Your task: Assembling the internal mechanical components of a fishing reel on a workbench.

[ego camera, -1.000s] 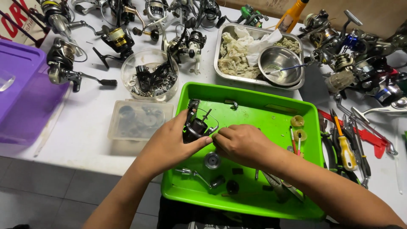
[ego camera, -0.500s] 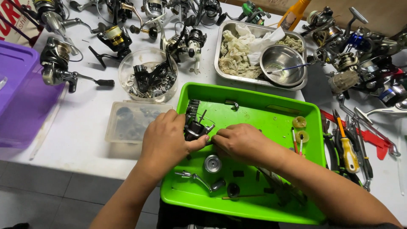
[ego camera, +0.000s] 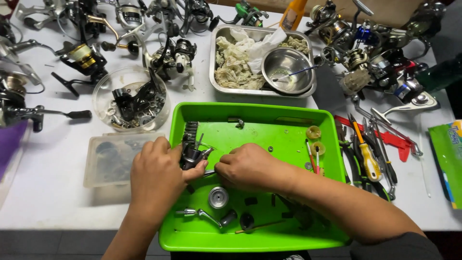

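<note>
In the green tray (ego camera: 288,130), nearest the person, lie a crank handle (ego camera: 199,214), a silver spool (ego camera: 218,197), small dark parts and a thin stick. Above them the left hand (ego camera: 156,175) grips a dark reel body (ego camera: 192,153), fingers closed around it, while the right hand (ego camera: 248,166) pinches at its side with curled fingers. Left of the tray sits a clear rectangular box (ego camera: 108,161), then a round clear bowl (ego camera: 127,98) of dark parts. Beyond, a steel pan (ego camera: 216,72) holds rags and a steel bowl (ego camera: 288,70). Fishing reels crowd the far tabletop (ego camera: 53,183); hand tools (ego camera: 368,154) lie to the right.
</note>
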